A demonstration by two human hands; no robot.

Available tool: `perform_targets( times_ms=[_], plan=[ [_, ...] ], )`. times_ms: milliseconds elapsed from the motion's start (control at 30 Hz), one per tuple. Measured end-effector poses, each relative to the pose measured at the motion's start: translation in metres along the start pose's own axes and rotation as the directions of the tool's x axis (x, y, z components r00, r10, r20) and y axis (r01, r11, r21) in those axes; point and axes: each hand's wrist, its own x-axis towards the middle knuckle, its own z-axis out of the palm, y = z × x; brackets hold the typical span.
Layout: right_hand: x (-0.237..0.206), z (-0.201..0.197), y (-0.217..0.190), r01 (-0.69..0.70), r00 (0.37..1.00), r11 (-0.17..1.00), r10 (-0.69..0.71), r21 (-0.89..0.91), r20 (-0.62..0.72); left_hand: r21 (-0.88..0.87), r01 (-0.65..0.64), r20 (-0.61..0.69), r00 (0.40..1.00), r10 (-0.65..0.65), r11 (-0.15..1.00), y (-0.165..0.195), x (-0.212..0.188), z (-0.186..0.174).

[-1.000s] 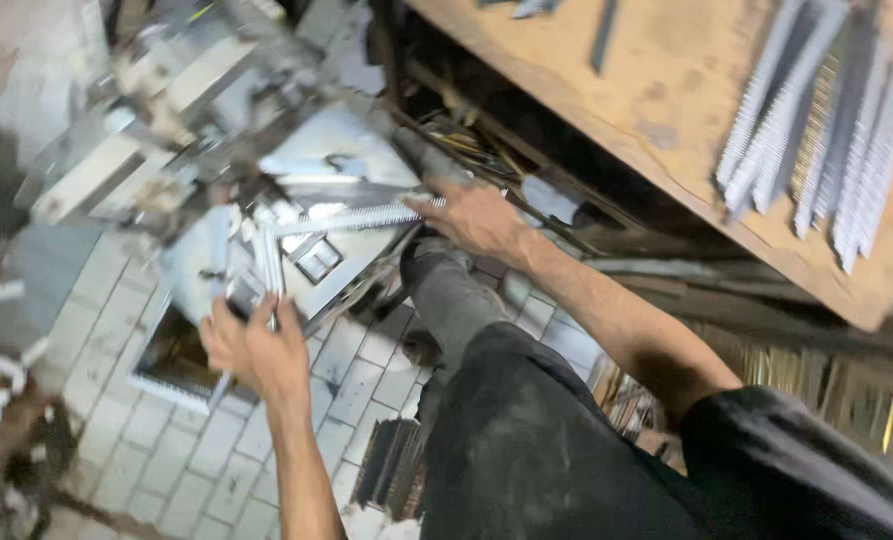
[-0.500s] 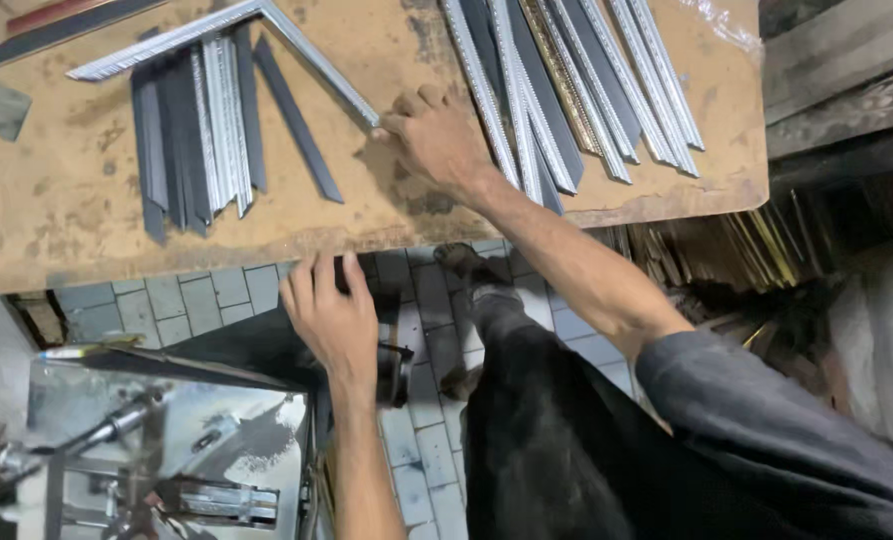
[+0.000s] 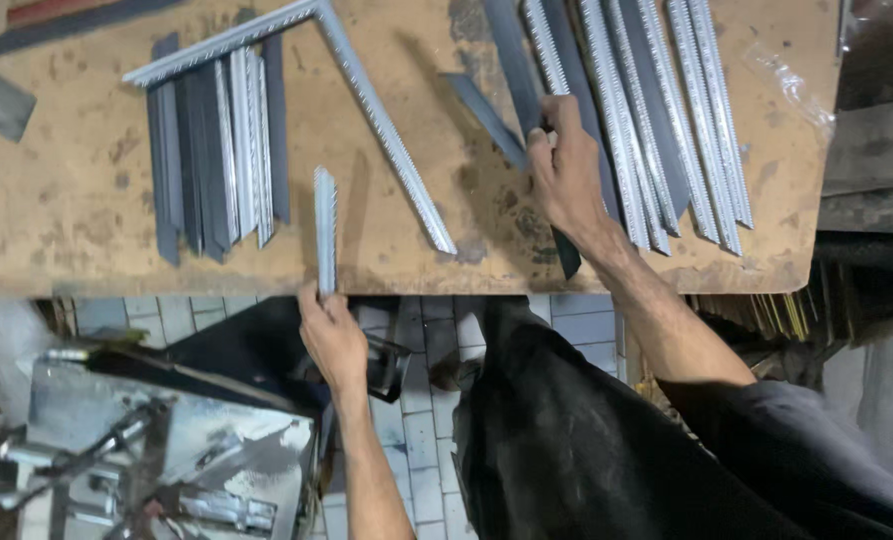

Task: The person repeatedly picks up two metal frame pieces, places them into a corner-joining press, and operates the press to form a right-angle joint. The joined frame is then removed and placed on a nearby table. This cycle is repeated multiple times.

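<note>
Head view: the left hand [image 3: 331,335] pinches the near end of a short ribbed moulding strip [image 3: 324,228] at the tabletop's [image 3: 66,210] near edge. The right hand [image 3: 566,175] closes on a dark strip [image 3: 526,165] by the long strips [image 3: 666,110] at the right edge. 2 pieces form a corner joint [image 3: 316,15] at the far edge — the cut pieces [image 3: 216,150] beside it lie loose, so most assembly looks undone.
</note>
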Motion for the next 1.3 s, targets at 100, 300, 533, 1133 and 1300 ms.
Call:
perform_targets(
  times_ms=[100,300,533,1133,1300],
  plan=[
    [-0.053,0.013,-0.034,0.196,0.973,0.979,-0.188,-0.049,0.137,-0.312,0.214,-0.12,0.957,-0.262,0.926,-0.049,-0.103,-0.035],
    [-0.183,0.133,-0.132,0.743,0.508,0.669,-0.594,0.032,0.624,0.16,0.285,-0.346,0.913,-0.217,0.945,-0.179,-0.235,-0.166],
    [-0.305,0.306,-0.185,0.983,-0.003,0.119,-0.749,0.139,0.662,0.441,0.373,-0.56,0.825,-0.075,0.816,-0.303,-0.265,-0.265],
    [-0.311,0.412,-0.176,0.988,0.118,0.155,-0.771,0.004,0.625,0.385,0.331,-0.59,0.806,-0.046,0.861,-0.335,-0.187,-0.261],
    [-0.308,0.414,-0.17,0.994,0.077,0.106,-0.789,0.011,0.61,0.403,0.325,-0.583,0.812,-0.034,0.855,-0.349,-0.185,-0.252]
  ],
)
